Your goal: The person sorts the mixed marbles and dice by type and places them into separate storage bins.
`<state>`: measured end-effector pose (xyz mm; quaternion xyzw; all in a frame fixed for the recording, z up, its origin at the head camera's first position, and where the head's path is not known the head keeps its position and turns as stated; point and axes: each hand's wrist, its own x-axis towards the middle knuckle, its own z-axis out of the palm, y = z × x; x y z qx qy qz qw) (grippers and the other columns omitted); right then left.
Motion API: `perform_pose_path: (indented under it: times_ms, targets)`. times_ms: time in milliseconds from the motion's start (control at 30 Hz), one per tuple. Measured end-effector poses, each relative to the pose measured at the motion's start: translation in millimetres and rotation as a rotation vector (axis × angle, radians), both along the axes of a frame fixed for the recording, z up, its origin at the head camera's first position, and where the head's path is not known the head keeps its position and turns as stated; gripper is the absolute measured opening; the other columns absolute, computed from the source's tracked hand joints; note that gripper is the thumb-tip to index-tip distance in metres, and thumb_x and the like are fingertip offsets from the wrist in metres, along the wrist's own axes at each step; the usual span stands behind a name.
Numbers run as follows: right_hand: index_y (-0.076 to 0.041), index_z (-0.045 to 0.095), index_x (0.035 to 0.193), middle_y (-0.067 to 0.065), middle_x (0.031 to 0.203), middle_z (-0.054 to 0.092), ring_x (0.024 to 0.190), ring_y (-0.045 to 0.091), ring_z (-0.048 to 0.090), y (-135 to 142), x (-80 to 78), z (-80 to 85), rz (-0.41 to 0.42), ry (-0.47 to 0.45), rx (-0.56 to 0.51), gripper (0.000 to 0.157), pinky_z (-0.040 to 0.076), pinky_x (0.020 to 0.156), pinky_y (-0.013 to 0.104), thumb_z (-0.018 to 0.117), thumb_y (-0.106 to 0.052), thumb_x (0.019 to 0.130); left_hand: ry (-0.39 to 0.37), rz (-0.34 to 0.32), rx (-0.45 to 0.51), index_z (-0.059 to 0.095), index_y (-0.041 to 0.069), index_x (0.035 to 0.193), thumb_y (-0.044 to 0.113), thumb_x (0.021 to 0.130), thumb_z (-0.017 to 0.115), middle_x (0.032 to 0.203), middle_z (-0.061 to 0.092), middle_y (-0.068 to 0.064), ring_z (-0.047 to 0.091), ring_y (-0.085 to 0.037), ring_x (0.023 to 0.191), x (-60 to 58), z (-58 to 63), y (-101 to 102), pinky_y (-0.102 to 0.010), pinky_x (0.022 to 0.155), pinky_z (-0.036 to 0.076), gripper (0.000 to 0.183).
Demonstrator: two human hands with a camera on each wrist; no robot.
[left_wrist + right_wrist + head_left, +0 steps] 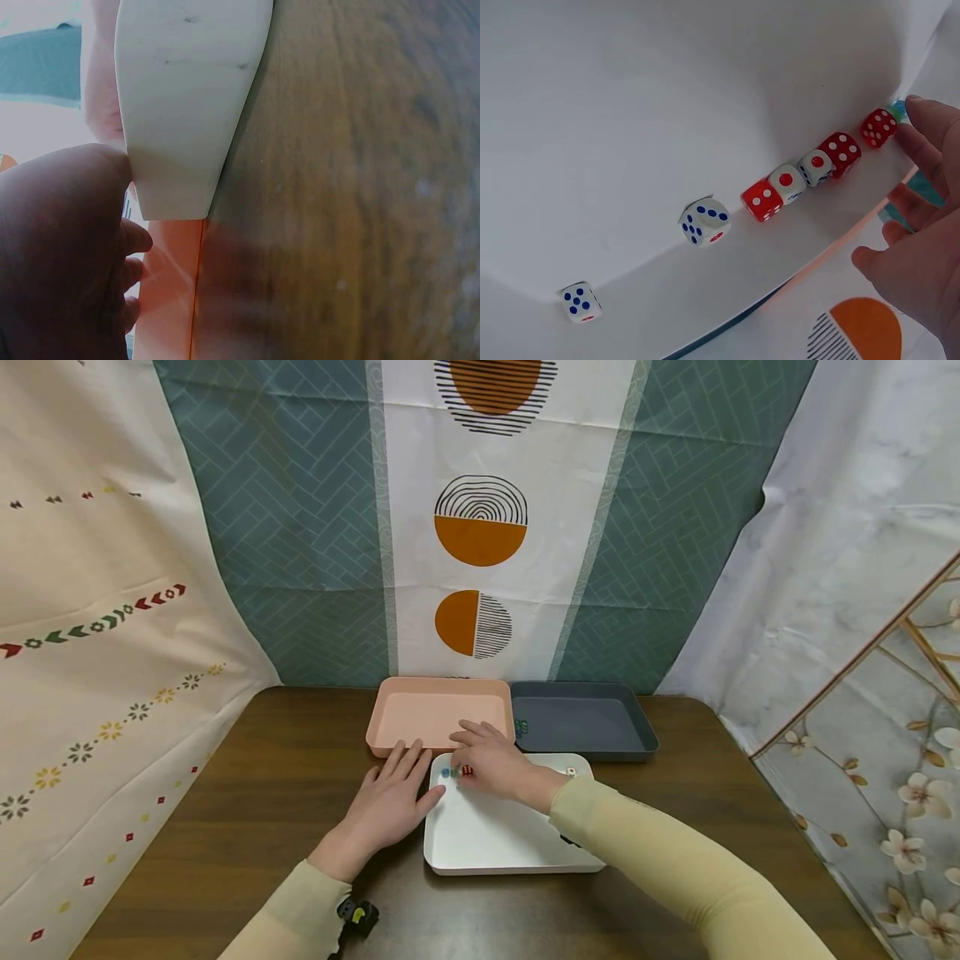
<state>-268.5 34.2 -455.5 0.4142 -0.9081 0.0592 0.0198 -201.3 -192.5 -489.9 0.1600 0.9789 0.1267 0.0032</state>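
Observation:
My right hand (491, 764) reaches into the back left of the white tray (517, 847). Its thumb and index fingertips are right at the dice there: a red die (878, 127) and a translucent blue-green die (898, 110). Its other fingers spread loosely toward the pink tray. More dice line the white tray's back wall in the right wrist view, among them a red die (763, 199) and a larger white die (706, 220). My left hand (390, 802) lies at the white tray's left side, thumb at the rim, fingers straight toward the pink tray.
The pink tray (442, 685) stands behind the white one. To its right, a dark grey tray (585, 756) holds small green and blue dice (521, 727) at its left end. All stand on a brown wooden table (225, 827); patterned cloths (300, 527) hang behind.

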Motion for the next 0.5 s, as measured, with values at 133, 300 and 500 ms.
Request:
perform_pose_path:
  times_ms: [133, 300, 500]
  targets:
    - [-0.016, 0.082, 0.116, 0.014, 0.161, 0.058, 0.163, 0.037, 0.034, -1.4, -1.2, -1.2, -0.001, -0.006, 0.000, 0.018, 0.025, 0.131, 0.060, 0.086, -0.024, 0.100, -0.003, 0.003, -0.002, 0.031, 0.009, 0.175, 0.061, 0.114, 0.047, 0.184, 0.017, -0.013, 0.010, -0.038, 0.170, 0.4, -0.1, -0.2, -0.075, 0.124, 0.026, 0.081]
    - [-0.018, 0.082, 0.111, 0.012, 0.160, 0.059, 0.162, 0.037, 0.035, -2.3, -3.3, -4.5, 0.000, 0.008, 0.004, 0.014, 0.027, 0.131, 0.061, 0.087, -0.024, 0.100, -0.003, 0.005, -0.006, 0.031, 0.010, 0.175, 0.060, 0.115, 0.047, 0.184, 0.017, -0.013, 0.010, -0.038, 0.170, 0.7, 0.6, 0.1, -0.074, 0.124, 0.026, 0.080]
    - [-0.019, 0.083, 0.107, 0.012, 0.158, 0.061, 0.162, 0.037, 0.036, -2.7, -3.4, -6.0, 0.005, 0.013, 0.018, 0.007, 0.028, 0.130, 0.062, 0.086, -0.021, 0.100, 0.002, 0.007, -0.001, 0.033, 0.009, 0.174, 0.059, 0.115, 0.048, 0.184, 0.018, -0.013, 0.011, -0.039, 0.169, 0.4, -0.1, 0.3, -0.075, 0.124, 0.026, 0.079]
